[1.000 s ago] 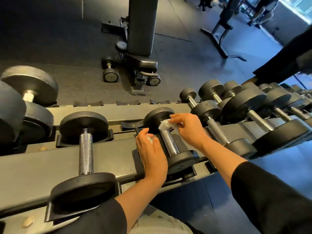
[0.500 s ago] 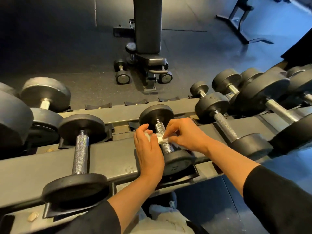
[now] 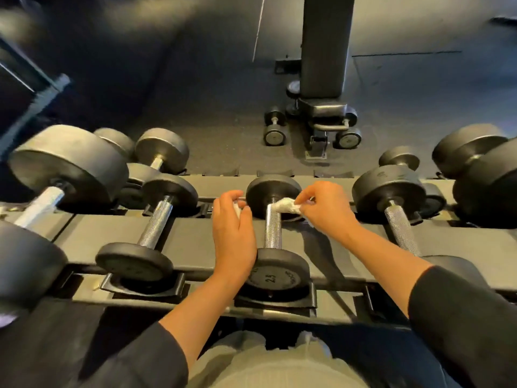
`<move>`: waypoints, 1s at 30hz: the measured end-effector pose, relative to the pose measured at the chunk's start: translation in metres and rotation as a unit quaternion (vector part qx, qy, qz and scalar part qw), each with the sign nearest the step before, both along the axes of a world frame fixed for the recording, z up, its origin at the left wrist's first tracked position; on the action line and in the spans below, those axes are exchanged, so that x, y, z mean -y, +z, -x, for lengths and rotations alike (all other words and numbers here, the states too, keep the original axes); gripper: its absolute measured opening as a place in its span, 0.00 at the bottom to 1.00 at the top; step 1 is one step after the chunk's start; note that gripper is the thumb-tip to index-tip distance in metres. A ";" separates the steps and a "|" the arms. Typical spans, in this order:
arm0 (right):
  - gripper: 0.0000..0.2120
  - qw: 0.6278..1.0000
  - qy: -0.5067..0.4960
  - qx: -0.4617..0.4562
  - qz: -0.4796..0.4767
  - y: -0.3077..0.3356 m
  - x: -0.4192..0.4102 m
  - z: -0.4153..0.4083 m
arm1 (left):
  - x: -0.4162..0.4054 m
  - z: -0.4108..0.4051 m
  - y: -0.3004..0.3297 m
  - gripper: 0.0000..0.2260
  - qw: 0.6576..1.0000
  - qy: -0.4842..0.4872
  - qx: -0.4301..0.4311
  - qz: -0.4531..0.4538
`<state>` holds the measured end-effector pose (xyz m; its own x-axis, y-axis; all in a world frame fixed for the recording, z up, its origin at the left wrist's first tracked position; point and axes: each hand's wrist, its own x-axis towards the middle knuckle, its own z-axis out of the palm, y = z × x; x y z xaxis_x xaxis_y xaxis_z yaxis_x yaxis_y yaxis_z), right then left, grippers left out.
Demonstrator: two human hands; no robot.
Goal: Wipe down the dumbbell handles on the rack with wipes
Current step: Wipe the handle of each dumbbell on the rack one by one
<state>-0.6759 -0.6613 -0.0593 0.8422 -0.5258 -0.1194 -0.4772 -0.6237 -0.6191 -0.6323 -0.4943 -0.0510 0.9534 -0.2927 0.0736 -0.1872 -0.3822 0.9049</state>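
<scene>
At handle's far end, wipe (image 3: 285, 205) (moved up)

far-left dumbbell (image 3: 64, 175): blurred, cut by edge | left hand (image 3: 233, 233): fingertips' white scrap mostly hidden

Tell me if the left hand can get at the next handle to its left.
Probably yes: the left hand sits beside that handle, with only bare rack between them.

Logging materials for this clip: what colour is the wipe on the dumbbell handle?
White, in the head view: the wipe pinched by the right hand.
</scene>
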 end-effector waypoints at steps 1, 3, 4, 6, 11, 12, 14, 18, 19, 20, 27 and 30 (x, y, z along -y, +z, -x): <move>0.10 1.000 -0.005 -0.007 0.006 -0.005 0.000 -0.004 | 0.004 0.003 0.004 0.07 1.000 -0.006 0.021 -0.019; 0.09 1.000 -0.006 0.010 -0.006 -0.014 -0.007 -0.011 | 0.013 0.008 0.008 0.08 0.997 -0.030 0.048 -0.058; 0.09 0.999 -0.004 0.029 -0.025 -0.017 -0.012 -0.013 | 0.016 0.010 0.007 0.09 0.994 -0.044 0.057 -0.078; 0.09 0.995 -0.007 0.065 -0.070 -0.020 -0.020 -0.016 | 0.018 0.012 0.005 0.10 0.989 -0.062 0.073 -0.116; 0.07 0.990 0.025 0.094 -0.106 -0.018 -0.029 -0.013 | 0.003 -0.002 0.001 0.10 0.983 -0.071 0.100 -0.140; 0.07 0.988 0.039 0.098 -0.108 -0.017 -0.033 -0.011 | -0.001 -0.004 0.000 0.10 0.986 -0.060 0.087 -0.131; 0.07 0.986 0.047 0.102 -0.123 -0.015 -0.039 -0.007 | -0.008 -0.007 0.001 0.09 0.992 -0.041 0.067 -0.103; 0.07 0.976 0.068 0.062 -0.198 -0.008 -0.038 -0.005 | -0.013 -0.010 0.000 0.08 0.994 -0.037 0.048 -0.086; 0.08 0.973 0.063 0.055 -0.215 -0.005 -0.035 -0.006 | -0.014 -0.011 -0.001 0.08 0.994 -0.037 0.044 -0.088; 0.08 0.974 0.045 0.053 -0.218 -0.003 -0.031 -0.007 | -0.014 -0.011 -0.002 0.08 0.994 -0.037 0.041 -0.090; 0.04 0.997 0.044 -0.069 0.006 -0.002 -0.015 -0.014 | -0.018 -0.014 -0.004 0.08 0.996 -0.029 0.012 -0.081; 0.02 0.995 0.040 -0.028 -0.088 -0.008 -0.022 -0.018 | -0.018 -0.014 -0.003 0.08 0.997 -0.029 0.002 -0.073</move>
<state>-0.6575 -0.6393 -0.0676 0.8698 -0.4243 -0.2516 -0.4671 -0.5446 -0.6965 -0.6179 -0.4766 -0.0541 0.9346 -0.3545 0.0303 -0.2165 -0.4991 0.8390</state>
